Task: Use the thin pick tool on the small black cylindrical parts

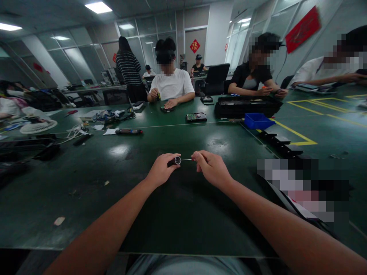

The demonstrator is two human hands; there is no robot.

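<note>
Above the green tabletop (pixel 160 141), my left hand (pixel 161 170) is closed round a short black cylinder (pixel 173 162). Its round, silver-rimmed open end faces me; I cannot tell what the part is. My right hand (pixel 213 167) pinches a thin screwdriver (pixel 187 159), with a bit of red handle showing at the fingertips. The screwdriver's metal shaft runs level to the left and its tip meets the cylinder's side near the rim. Most of the handle is hidden by the right fingers.
A dark rod-shaped tool (pixel 129 131) lies ahead. Beyond it is a hard drive (pixel 196 117). At right stand a blue bin (pixel 259 121), a long black housing (pixel 246 107) and black pieces (pixel 282 145). Cables (pixel 76 131) lie left. A co-worker (pixel 172 86) sits opposite.
</note>
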